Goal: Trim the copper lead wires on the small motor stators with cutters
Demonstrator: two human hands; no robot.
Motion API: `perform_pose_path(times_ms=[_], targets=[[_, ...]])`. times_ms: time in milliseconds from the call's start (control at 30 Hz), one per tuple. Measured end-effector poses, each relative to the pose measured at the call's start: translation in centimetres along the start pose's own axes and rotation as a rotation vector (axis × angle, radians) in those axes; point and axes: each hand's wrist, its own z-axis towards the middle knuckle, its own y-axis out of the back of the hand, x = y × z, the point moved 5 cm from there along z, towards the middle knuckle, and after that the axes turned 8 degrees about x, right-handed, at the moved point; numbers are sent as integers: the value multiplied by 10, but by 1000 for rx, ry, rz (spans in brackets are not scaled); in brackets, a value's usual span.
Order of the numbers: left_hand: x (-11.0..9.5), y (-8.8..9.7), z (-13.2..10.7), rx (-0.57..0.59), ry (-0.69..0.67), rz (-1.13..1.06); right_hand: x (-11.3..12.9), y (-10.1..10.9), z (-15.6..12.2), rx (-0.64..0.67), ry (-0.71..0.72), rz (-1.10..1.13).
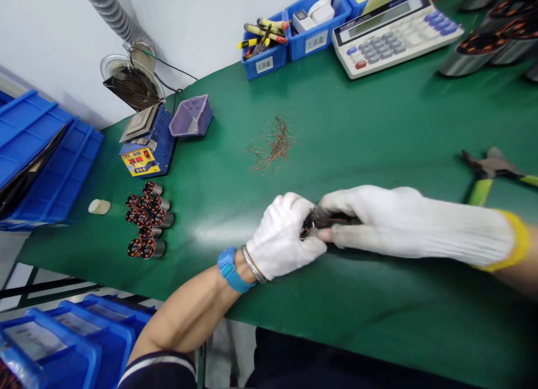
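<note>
Over the green bench, both my hands wear white gloves and meet. My left hand [286, 236] is closed around a small motor stator [309, 227], mostly covered by its fingers; a bit of dark metal and copper winding shows. My right hand [374, 223] touches the stator from the other side, one bare fingertip poking out of the glove. Something dark lies between its thumb and fingers, its kind hidden. Several finished-looking stators [149, 218] with orange-brown windings stand in a cluster at the left. Green-handled cutting pliers [491, 167] lie open beyond my right wrist.
Copper wire clippings [275, 144] lie mid-bench. A calculator [395, 36], blue tool boxes [264, 58] and larger stators [473, 52] line the back. At left are a blue-and-yellow soldering unit [147, 148], a purple tray [192, 117] and blue crates [46, 159].
</note>
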Motion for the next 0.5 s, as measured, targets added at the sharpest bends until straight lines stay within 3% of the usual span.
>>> perform_pose_path(times_ms=[133,400,500], targets=[[3,0,-2,-95,-15,-39,4,-15,5,67,37,48],[-1,0,0,-109,-83,-1,-5,-14,3,134,59,185],[-1,-5,1,-83,-54,54,-7,-13,5,180,139,374]])
